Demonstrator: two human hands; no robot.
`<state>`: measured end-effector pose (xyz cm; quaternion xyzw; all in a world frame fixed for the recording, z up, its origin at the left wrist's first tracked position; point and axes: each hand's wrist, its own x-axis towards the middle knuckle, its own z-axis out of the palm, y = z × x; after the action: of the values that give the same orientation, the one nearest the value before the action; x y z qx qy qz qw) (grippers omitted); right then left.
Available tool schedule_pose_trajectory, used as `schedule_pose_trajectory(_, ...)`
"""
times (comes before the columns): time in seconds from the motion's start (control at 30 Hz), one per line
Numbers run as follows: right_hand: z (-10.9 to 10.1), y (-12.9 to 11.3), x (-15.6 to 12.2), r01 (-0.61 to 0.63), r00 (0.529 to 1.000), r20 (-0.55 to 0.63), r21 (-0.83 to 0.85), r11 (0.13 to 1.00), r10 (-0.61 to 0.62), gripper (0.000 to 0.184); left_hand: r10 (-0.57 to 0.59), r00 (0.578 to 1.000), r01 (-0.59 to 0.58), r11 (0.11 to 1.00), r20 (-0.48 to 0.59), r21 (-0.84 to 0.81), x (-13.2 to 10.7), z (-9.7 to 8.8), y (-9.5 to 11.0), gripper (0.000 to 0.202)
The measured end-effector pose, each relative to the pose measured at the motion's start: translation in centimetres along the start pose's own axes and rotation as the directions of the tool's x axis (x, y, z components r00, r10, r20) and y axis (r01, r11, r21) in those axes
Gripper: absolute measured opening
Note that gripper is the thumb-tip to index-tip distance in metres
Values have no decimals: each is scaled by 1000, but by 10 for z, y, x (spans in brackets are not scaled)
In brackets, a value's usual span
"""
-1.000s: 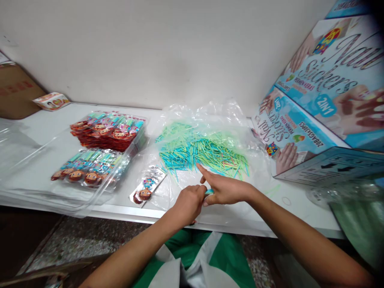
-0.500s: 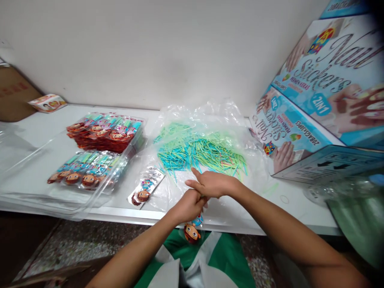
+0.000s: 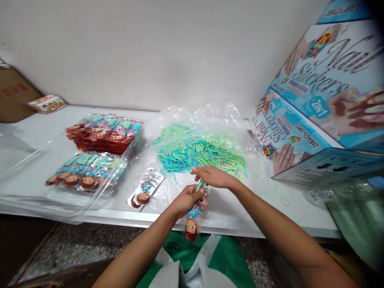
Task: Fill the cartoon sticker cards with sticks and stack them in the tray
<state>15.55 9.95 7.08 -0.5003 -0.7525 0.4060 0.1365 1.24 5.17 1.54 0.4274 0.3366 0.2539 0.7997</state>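
Observation:
My left hand [image 3: 189, 200] is closed around a small clear packet [image 3: 192, 228] that hangs over the table's front edge. A brown-haired cartoon figure is printed at its lower end. Thin green sticks [image 3: 201, 184] stand up out of the packet's upper part. Just above them lies my right hand [image 3: 214, 177], fingers stretched to the left and its underside at the stick tops. Behind both hands a loose heap of blue and green sticks [image 3: 180, 156] rests on clear plastic film [image 3: 216, 114]. A flat packet [image 3: 146, 190] with the same figure lies left of my hands.
A clear plastic tray [image 3: 99, 196] at left holds stacked filled packets [image 3: 102, 134] and a front row of packets [image 3: 85, 172]. Nail sticker boxes [image 3: 300, 132] stand at right, beside a clear plastic container [image 3: 336, 190]. A cardboard box [image 3: 15, 96] sits far left.
My right hand has lifted slightly off my left, and the green sticks now show between them. The packet in my left hand has turned more upright and shows more of itself.

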Motion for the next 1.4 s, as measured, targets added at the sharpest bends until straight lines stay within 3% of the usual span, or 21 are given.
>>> schedule_pose_trajectory(0.1,24,9,2,-76,991,-93,200,977,96,57,-19,998,22,998,56,-66,1,1,-1,39)
schedule_pose_trajectory(0.2,38,12,2,-163,968,-92,470,867,232,57,59,998,-59,994,1,-94,1,-3,-2,37)
schedule_pose_trajectory(0.3,38,15,-4,-116,966,-96,673,730,242,53,53,998,-58,988,-35,-141,-2,-12,-2,37)
schedule_pose_trajectory(0.37,36,19,-11,-63,971,-116,724,687,211,44,43,999,-47,984,-30,-172,-5,-18,-1,37)
schedule_pose_trajectory(0.6,35,25,-25,15,980,-158,661,750,120,26,43,999,-48,981,-29,-187,-9,-16,-3,37)
schedule_pose_trajectory(0.77,35,23,-27,28,950,-264,601,799,165,25,85,991,-104,977,-104,-189,-12,-11,-1,38)
schedule_pose_trajectory(1.03,43,26,-34,32,941,-296,563,826,165,13,120,981,-146,973,-151,-177,-12,-9,-4,34)
schedule_pose_trajectory(1.2,44,21,-33,64,933,-329,553,831,147,26,113,986,-131,980,-124,-148,-12,-6,-3,37)
schedule_pose_trajectory(1.4,43,19,-31,66,935,-336,481,874,114,22,102,987,-121,981,-125,-150,-12,-3,-4,39)
